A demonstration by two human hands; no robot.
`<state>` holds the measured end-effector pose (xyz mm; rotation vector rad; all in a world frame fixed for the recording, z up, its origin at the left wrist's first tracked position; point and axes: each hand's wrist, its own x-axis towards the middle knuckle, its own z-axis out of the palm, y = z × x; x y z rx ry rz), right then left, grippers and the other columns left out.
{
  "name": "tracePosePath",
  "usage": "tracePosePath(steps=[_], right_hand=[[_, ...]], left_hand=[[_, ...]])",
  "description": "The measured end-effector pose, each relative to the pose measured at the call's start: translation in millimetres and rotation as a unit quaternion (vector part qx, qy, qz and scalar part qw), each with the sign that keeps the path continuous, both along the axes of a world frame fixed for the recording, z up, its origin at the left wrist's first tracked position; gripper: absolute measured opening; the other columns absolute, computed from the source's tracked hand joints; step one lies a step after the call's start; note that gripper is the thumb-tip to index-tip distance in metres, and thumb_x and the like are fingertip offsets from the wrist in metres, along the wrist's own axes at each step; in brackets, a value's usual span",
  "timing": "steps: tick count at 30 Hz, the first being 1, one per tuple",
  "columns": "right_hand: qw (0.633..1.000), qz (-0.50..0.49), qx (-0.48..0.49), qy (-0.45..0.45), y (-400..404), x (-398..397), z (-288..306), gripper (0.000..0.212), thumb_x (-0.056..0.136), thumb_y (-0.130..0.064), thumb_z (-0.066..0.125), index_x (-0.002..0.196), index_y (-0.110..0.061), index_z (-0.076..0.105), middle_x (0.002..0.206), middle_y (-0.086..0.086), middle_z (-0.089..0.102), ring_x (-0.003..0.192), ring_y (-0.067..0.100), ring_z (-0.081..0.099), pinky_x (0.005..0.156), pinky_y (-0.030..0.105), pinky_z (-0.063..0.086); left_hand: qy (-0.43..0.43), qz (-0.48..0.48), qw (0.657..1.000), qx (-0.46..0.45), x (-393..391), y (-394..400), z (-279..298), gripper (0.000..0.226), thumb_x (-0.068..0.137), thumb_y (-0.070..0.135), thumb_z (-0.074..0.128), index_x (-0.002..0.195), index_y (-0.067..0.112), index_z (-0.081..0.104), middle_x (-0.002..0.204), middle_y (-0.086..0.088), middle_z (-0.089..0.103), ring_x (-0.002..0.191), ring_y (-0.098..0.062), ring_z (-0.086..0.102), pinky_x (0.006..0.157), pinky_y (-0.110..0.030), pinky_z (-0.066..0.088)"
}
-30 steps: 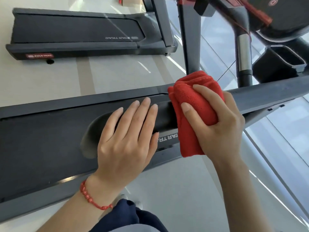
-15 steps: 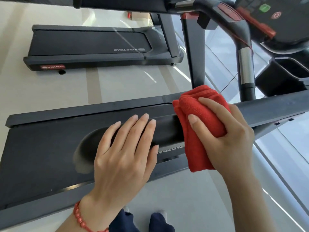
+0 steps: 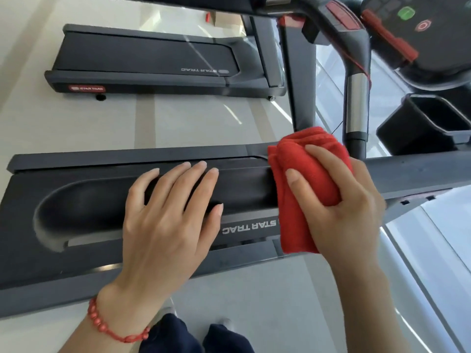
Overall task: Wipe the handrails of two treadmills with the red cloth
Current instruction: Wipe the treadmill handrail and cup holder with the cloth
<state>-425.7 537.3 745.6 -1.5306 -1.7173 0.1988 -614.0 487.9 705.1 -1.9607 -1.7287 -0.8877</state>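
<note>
Up close, the right hand (image 3: 341, 207) clamps the folded red cloth (image 3: 305, 184) around the dark handrail (image 3: 244, 189), its loose end hanging on the near side. Just left, apart from the cloth, the left hand (image 3: 168, 225) lies flat, fingers spread, on the same rail. Farther off, a second treadmill (image 3: 153, 62) stands on the pale floor (image 3: 198, 118).
</note>
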Motion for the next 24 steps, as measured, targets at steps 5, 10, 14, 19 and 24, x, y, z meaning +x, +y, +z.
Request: tracePosePath(steps=[5,10,14,19,24], right_hand=[[0.999,-0.041,0.008,-0.004,10,27,0,0.043,0.076,-0.057,0.054,0.113,-0.036,0.061,0.112,0.002,0.058,0.083,0.005,0.05,0.071,0.019,0.036],[0.999,0.019,0.019,-0.04,9,14,-1,0.042,0.077,-0.057,0.055,0.113,-0.036,0.061,0.11,0.0,0.057,0.085,0.012,0.056,0.068,0.025,0.038],[0.998,0.055,0.012,-0.022,13,26,-2,0.042,0.077,-0.056,0.056,0.114,-0.036,0.06,0.111,-0.001,0.058,0.086,0.007,0.053,0.069,0.021,0.037],[1.0,0.0,0.02,0.005,22,52,-2,0.04,0.078,-0.05,0.06,0.113,-0.032,0.062,0.107,0.007,0.059,0.089,0.009,0.048,0.068,0.005,0.03],[1.0,-0.004,0.015,-0.015,20,47,-5,0.041,0.078,-0.052,0.06,0.114,-0.034,0.061,0.115,0.003,0.057,0.09,0.001,0.044,0.067,0.011,0.026]], left_hand=[[0.008,0.023,1.0,0.004,12,4,0,0.031,0.095,0.02,0.049,0.115,0.003,0.064,0.116,-0.013,0.064,0.108,-0.029,0.06,0.095,-0.048,0.036],[0.003,0.048,0.999,0.006,17,5,-1,0.031,0.096,0.021,0.047,0.111,0.002,0.066,0.114,-0.013,0.065,0.106,-0.031,0.06,0.096,-0.048,0.034],[-0.003,0.063,0.998,-0.004,22,5,-1,0.031,0.096,0.02,0.046,0.111,0.001,0.065,0.114,-0.015,0.064,0.107,-0.032,0.059,0.098,-0.049,0.033],[-0.014,0.028,0.999,-0.006,32,4,3,0.03,0.094,0.018,0.05,0.114,0.0,0.063,0.116,-0.016,0.063,0.11,-0.032,0.057,0.099,-0.05,0.033],[-0.022,-0.049,0.999,-0.009,57,17,2,0.029,0.093,0.017,0.051,0.114,0.001,0.064,0.116,-0.017,0.063,0.109,-0.033,0.058,0.097,-0.053,0.037]])
